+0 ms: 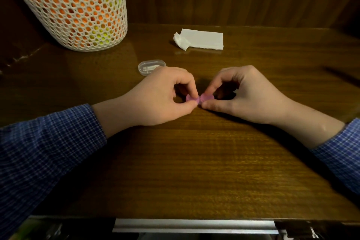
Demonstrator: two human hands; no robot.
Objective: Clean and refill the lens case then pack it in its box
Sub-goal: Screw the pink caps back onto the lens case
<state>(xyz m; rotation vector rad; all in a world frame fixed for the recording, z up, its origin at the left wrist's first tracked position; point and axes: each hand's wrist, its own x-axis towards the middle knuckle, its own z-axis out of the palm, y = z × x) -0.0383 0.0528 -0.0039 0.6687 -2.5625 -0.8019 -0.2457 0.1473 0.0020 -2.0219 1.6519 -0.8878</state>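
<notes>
Now pinching the small pink plastic lens case (198, 99) with left hand (161, 99) and right hand (243, 95), just in front of the clear oval plastic box (151, 66), probably twisting caps, cleaning next.

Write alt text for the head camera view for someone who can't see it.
Two hands, left and right, pinch a small pink lens case just above a dark wooden table. Behind them lie a clear plastic box, a folded white tissue, and a white mesh basket at far left.
</notes>
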